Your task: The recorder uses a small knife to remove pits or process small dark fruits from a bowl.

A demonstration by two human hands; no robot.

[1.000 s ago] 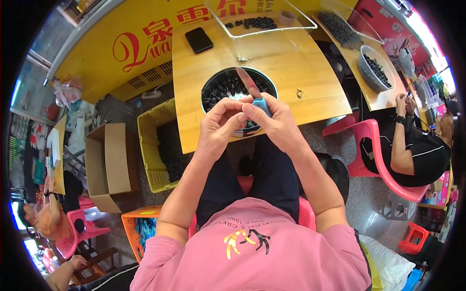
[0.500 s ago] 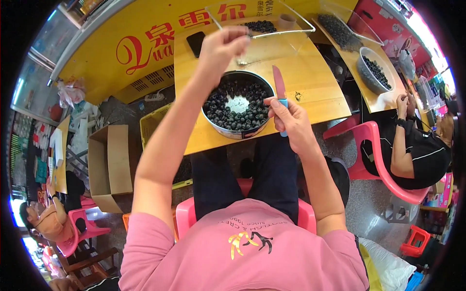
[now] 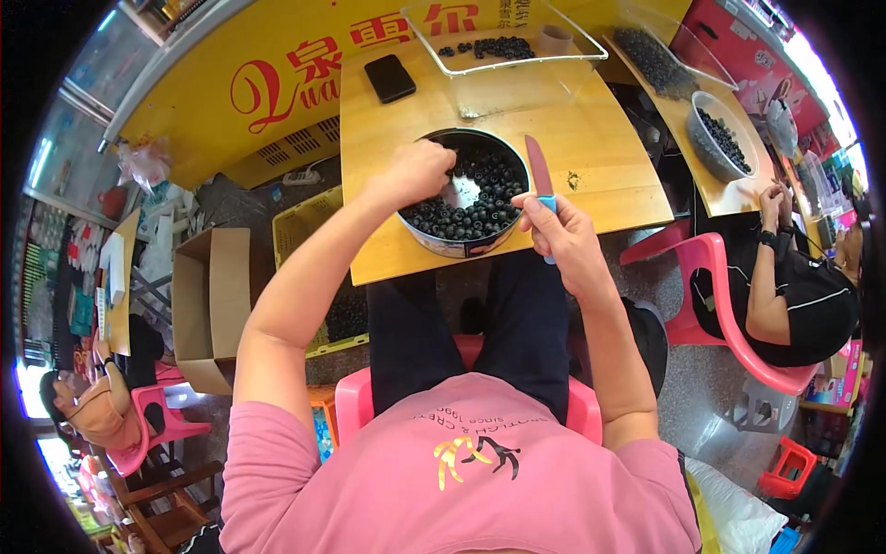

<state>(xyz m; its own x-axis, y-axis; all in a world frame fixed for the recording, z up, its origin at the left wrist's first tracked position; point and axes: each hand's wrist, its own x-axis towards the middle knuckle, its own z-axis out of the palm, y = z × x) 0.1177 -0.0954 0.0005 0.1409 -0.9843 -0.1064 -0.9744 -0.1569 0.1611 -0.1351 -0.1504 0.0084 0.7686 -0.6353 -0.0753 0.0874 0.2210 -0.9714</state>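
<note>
A round metal tin stands at the near edge of the wooden table, holding many small dark round nut-like pieces; its pale bottom shows in the middle. My left hand is at the tin's left rim, fingers curled and dipping inside, their tips partly hidden. My right hand grips a knife by its blue handle, blade upright, just right of the tin. Beyond the tin is a clear plastic bin with more dark pieces and a small cup in it.
A black phone lies at the table's far left. On the right, a person sits by another table with a clear bowl of dark pieces. An open cardboard box and a yellow crate stand on the floor to the left.
My left hand has come down from above the clear bin to the tin, its fingers now inside the rim. The right hand still holds the knife upright.
</note>
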